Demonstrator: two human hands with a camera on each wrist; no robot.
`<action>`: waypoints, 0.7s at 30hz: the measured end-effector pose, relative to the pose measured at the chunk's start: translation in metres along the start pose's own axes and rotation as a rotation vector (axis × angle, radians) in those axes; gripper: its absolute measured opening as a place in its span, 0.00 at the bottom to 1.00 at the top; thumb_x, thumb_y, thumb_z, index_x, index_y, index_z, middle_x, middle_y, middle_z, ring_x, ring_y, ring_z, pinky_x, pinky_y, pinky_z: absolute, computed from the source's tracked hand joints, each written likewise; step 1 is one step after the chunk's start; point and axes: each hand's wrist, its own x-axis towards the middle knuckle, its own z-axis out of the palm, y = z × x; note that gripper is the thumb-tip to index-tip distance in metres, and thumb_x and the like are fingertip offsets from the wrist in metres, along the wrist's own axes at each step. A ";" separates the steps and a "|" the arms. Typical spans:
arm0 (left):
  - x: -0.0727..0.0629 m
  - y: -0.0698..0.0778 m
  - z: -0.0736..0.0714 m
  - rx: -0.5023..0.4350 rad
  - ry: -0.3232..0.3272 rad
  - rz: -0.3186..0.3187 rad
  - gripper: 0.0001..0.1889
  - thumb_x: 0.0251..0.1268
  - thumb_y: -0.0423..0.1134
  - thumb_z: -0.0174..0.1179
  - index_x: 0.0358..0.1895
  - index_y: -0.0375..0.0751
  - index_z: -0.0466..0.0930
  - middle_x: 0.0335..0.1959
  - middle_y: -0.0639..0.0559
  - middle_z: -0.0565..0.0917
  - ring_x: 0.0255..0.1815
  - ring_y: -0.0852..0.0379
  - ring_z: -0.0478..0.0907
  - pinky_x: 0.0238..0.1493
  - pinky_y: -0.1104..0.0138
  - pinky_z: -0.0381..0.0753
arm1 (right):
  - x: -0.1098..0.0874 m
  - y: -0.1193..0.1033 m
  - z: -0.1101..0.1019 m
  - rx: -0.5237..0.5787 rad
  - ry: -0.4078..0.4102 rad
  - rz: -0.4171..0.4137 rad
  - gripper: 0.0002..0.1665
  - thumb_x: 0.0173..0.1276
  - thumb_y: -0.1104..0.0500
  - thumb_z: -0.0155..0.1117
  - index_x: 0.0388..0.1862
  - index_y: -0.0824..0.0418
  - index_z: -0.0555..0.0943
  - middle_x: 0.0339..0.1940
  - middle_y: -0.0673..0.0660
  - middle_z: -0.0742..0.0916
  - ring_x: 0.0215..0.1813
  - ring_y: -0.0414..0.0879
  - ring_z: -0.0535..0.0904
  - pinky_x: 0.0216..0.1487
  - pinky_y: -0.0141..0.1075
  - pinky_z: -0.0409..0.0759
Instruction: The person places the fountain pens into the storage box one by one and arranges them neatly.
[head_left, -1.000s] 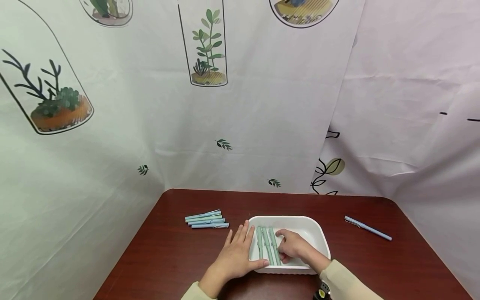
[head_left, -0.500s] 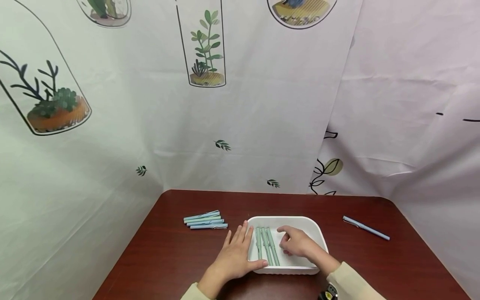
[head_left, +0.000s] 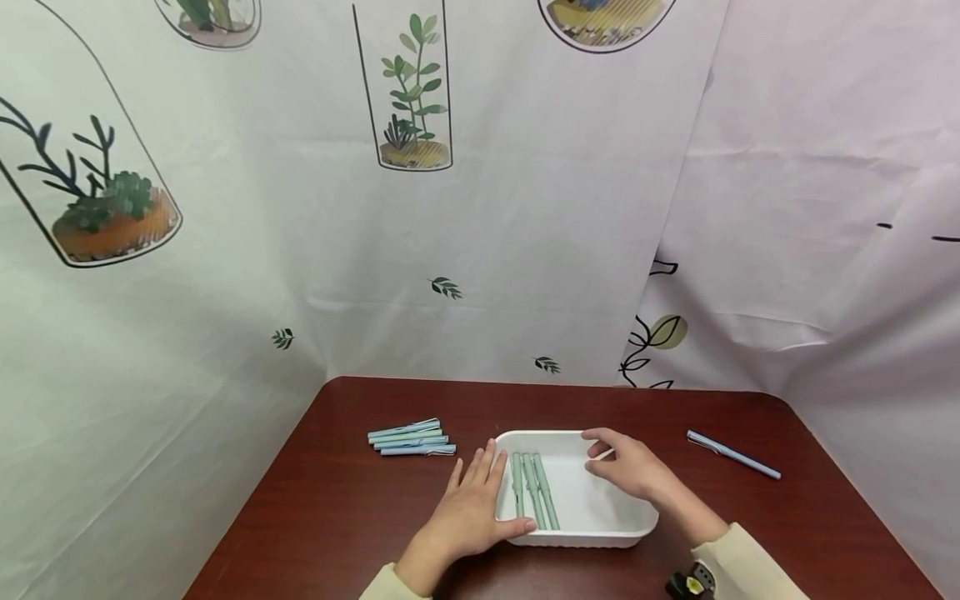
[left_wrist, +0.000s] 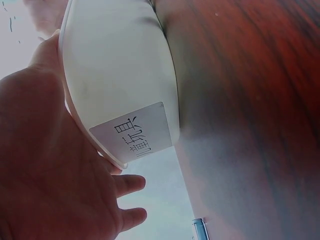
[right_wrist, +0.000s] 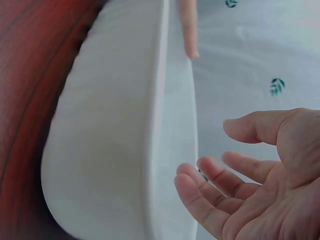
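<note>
A white plastic tray (head_left: 596,504) stands on the table, with three green pens (head_left: 533,492) lying side by side in its left part. My left hand (head_left: 467,517) rests along the tray's left rim, fingers straight and spread, thumb over the near rim. In the left wrist view, that palm lies beside the tray wall (left_wrist: 115,65), which bears a label (left_wrist: 137,132) with printed characters. Above the tray's right side hovers my right hand (head_left: 633,468), fingers loosely bent and holding nothing. The right wrist view shows a gap between its thumb and fingers.
Several blue and green pens (head_left: 412,437) lie in a bunch on the brown table (head_left: 360,508), left of the tray. One light blue pen (head_left: 733,455) lies alone to the right. A printed white cloth (head_left: 495,250) hangs behind the table.
My right hand has moved away from the green pens toward the tray's right side and its fingers have loosened. My left hand has stayed on the rim.
</note>
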 end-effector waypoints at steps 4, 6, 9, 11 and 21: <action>0.001 0.000 -0.001 0.011 0.010 0.011 0.57 0.57 0.75 0.59 0.80 0.38 0.54 0.83 0.41 0.51 0.81 0.40 0.53 0.77 0.40 0.51 | -0.003 0.004 -0.014 0.018 0.009 0.012 0.27 0.65 0.62 0.70 0.63 0.61 0.79 0.47 0.56 0.87 0.49 0.51 0.83 0.42 0.41 0.80; 0.001 0.000 -0.001 0.015 0.015 0.018 0.57 0.57 0.75 0.58 0.80 0.38 0.55 0.83 0.40 0.52 0.81 0.40 0.53 0.77 0.40 0.51 | -0.005 0.007 -0.021 0.026 0.012 0.011 0.28 0.65 0.61 0.70 0.64 0.62 0.78 0.49 0.58 0.87 0.50 0.52 0.83 0.43 0.42 0.81; 0.001 0.000 -0.002 0.014 0.016 0.021 0.57 0.57 0.75 0.58 0.80 0.38 0.55 0.82 0.40 0.52 0.81 0.40 0.54 0.76 0.39 0.51 | -0.007 0.012 -0.030 0.035 0.011 0.013 0.29 0.66 0.61 0.70 0.66 0.64 0.77 0.51 0.60 0.86 0.51 0.52 0.82 0.45 0.42 0.81; 0.001 0.000 -0.002 0.012 0.014 0.020 0.57 0.57 0.76 0.58 0.80 0.38 0.55 0.82 0.40 0.52 0.81 0.39 0.54 0.76 0.39 0.51 | -0.008 0.016 -0.036 0.034 0.010 0.004 0.30 0.66 0.61 0.69 0.66 0.65 0.76 0.53 0.62 0.85 0.52 0.52 0.82 0.46 0.42 0.81; 0.000 0.000 -0.003 0.003 0.005 0.015 0.57 0.58 0.75 0.59 0.80 0.38 0.55 0.83 0.41 0.51 0.81 0.40 0.53 0.77 0.39 0.51 | -0.015 0.033 -0.064 0.049 0.011 0.006 0.34 0.67 0.58 0.70 0.69 0.67 0.73 0.57 0.68 0.82 0.54 0.57 0.82 0.48 0.46 0.84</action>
